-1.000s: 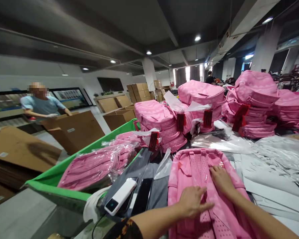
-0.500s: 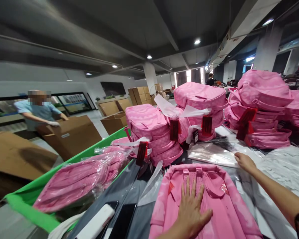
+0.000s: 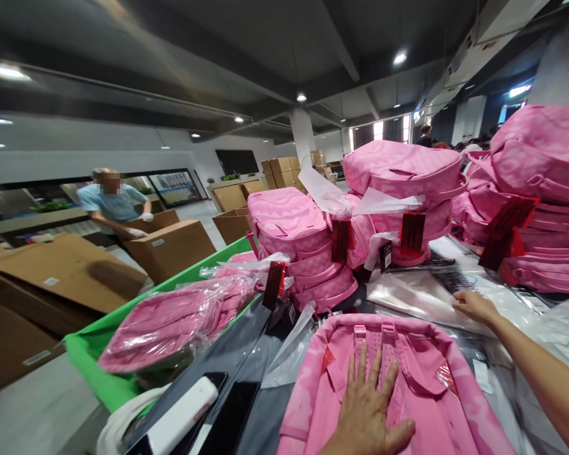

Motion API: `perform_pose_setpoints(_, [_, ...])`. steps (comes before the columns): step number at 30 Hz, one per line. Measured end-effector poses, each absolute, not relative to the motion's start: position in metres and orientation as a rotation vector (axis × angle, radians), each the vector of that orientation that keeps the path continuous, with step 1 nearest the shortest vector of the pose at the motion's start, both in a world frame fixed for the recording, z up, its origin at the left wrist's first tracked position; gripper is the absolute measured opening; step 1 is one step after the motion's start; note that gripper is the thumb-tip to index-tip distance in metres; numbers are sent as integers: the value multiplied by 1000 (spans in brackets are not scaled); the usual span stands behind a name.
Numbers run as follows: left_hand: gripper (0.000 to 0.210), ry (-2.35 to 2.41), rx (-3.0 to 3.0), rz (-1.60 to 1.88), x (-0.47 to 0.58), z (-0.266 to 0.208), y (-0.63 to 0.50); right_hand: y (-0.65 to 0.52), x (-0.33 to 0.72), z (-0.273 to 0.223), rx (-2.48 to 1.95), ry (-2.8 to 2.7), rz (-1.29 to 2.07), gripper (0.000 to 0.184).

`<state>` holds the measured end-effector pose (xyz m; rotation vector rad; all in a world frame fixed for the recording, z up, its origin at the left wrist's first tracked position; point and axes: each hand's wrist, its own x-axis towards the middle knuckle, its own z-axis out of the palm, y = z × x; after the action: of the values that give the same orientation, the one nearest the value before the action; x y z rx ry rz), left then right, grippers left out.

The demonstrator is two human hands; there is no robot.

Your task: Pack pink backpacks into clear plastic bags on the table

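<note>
A pink backpack [image 3: 436, 417] lies in front of me with its strap side up. My left hand [image 3: 372, 404] rests flat on its upper back panel, fingers spread. At the far right edge of the backpack's top, my right hand [image 3: 477, 308] has its fingers closed at the edge of a clear plastic bag [image 3: 408, 292]. That bag lies on a pile of similar flat bags. Behind the backpack rise stacked pink backpacks [image 3: 289, 227] with dark red hang tags [image 3: 412, 234] and white tissue strips.
To the left, a green-rimmed bin [image 3: 90, 341] holds plastic-wrapped pink backpacks [image 3: 180, 322]. A white power bank [image 3: 184, 414] and a black phone [image 3: 230, 420] lie on the dark table cover. Beyond, a gloved person [image 3: 114, 202] handles a cardboard box [image 3: 175, 249].
The view has swung left, so the surroundings sit further right. Both my hands keep nearly the same places. The person's hands at the carton have shifted.
</note>
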<state>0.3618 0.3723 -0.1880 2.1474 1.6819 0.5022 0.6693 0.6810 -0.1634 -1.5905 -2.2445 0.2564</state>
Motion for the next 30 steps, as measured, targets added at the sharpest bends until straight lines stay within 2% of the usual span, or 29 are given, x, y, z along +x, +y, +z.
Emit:
perform_pose_setpoints(7, [99, 1691, 2114, 522, 366, -178, 367, 604, 682, -142, -1066, -2480, 443, 22])
perform_pose_setpoints(12, [99, 1701, 2127, 504, 367, -177, 363, 615, 643, -144, -1152, -2318, 530, 35])
perform_pose_setpoints(16, [102, 1711, 2153, 484, 365, -183, 364, 625, 594, -174, -1266, -2267, 573, 21])
perform_pose_setpoints(19, [104, 1712, 2159, 474, 364, -185, 366, 631, 582, -190, -1378, -2218, 586, 24])
perform_pose_setpoints(23, [103, 1731, 2108, 475, 365, -179, 365, 654, 598, -181, -1523, -2041, 465, 34])
perform_pose_setpoints(26, [96, 1702, 2089, 516, 366, -168, 360, 669, 608, -158, -1588, -1886, 296, 41])
perform_pose_setpoints(30, [88, 1662, 2073, 585, 366, -154, 354, 652, 604, -121, -1403, -1958, 149, 45])
